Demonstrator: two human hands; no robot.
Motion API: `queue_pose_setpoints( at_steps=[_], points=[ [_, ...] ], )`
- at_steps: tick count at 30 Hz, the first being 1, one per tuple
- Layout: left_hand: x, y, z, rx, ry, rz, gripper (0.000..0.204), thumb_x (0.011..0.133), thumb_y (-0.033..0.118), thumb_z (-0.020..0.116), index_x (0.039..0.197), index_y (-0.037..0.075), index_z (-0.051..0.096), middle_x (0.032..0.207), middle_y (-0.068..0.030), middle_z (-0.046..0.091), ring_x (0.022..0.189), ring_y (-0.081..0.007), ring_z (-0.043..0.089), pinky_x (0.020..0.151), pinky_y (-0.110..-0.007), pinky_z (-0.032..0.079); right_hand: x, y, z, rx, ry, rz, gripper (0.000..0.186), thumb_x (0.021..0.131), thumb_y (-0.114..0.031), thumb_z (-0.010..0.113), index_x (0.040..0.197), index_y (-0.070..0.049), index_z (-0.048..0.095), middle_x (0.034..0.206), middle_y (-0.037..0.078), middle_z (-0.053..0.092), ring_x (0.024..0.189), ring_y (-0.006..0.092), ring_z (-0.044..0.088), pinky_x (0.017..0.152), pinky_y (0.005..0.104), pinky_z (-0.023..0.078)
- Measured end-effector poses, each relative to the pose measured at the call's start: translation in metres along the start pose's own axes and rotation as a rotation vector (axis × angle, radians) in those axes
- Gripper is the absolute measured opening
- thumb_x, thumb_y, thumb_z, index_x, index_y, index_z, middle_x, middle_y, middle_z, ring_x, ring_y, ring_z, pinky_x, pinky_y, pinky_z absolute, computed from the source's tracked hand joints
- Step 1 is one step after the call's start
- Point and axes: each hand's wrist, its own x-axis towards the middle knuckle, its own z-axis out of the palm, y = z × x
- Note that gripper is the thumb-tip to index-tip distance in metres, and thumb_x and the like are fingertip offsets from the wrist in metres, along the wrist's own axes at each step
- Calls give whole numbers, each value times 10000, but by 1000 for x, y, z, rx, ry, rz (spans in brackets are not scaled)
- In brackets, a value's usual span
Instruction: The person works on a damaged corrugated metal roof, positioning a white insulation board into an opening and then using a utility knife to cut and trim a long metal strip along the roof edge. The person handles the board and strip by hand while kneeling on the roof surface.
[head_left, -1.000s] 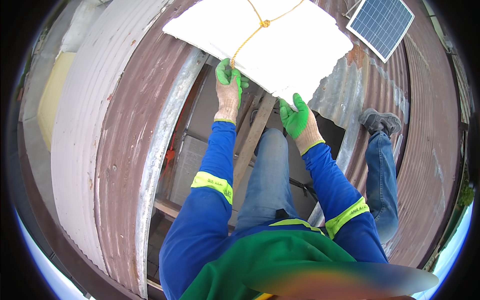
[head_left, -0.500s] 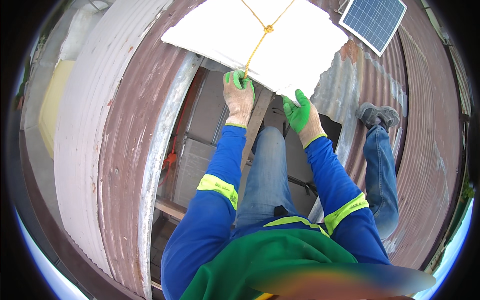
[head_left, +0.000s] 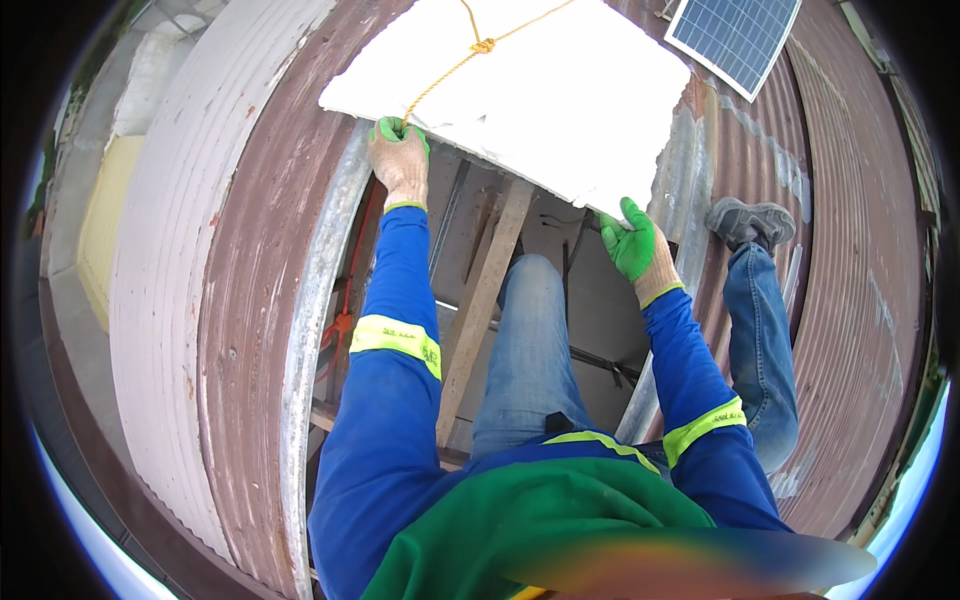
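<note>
A big white board (head_left: 520, 110), ragged along its edges, covers the far part of a roof opening. Knotted yellow rope (head_left: 445, 78) runs over its top. My left hand (head_left: 400, 160), in a beige and green work glove, is closed round the rope at the board's near left edge. At the near right corner, my gloved right hand (head_left: 638, 250) holds the board's edge, thumb up against it and fingers partly hidden at the underside.
Below my hands the opening shows a wooden beam (head_left: 485, 310) and a red cord (head_left: 343, 325). A metal strip (head_left: 325, 270) borders it on the left. Corrugated sheets (head_left: 850, 290) lie to the right, under my shoe (head_left: 750, 222). A solar panel (head_left: 735, 40) stands at the far right.
My left hand has moved left along the board's near edge with the rope. My right hand has shifted slightly right and nearer. The board's near right corner has come slightly closer.
</note>
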Motion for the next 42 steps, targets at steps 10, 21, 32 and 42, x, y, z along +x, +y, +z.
queue_pose_setpoints(
  at_steps=[10,21,32,42],
  points=[
    [-138,69,-2,540,-181,420,855,887,610,720,1519,100,454,1546,-221,409,1479,-435,336,1207,-679,235,-58,95,48,-75,-94,134,436,1024,-265,686,1320,8,517,1175,197,693,962,261,726,768,364,620],
    [56,73,85,1041,-479,548,1057,876,897,395,1634,163,319,1683,-195,269,1559,-456,203,1269,-595,198,-57,111,50,-84,-99,327,420,1061,-257,619,1366,7,501,1311,200,641,1145,270,673,905,374,589],
    [151,5,6,950,-452,251,763,961,652,540,1541,160,489,1557,-197,483,1439,-409,456,1164,-514,420,-44,42,-17,-150,25,175,301,1052,-193,619,1281,-5,564,1060,160,725,861,214,729,691,308,606],
    [-14,20,-5,674,-521,416,1317,695,834,745,1592,-17,294,1599,-301,322,1509,-456,301,1234,-559,303,-32,-32,-75,-198,63,60,282,1036,-261,650,1210,-41,627,979,125,719,753,167,694,618,262,573]
  ],
)
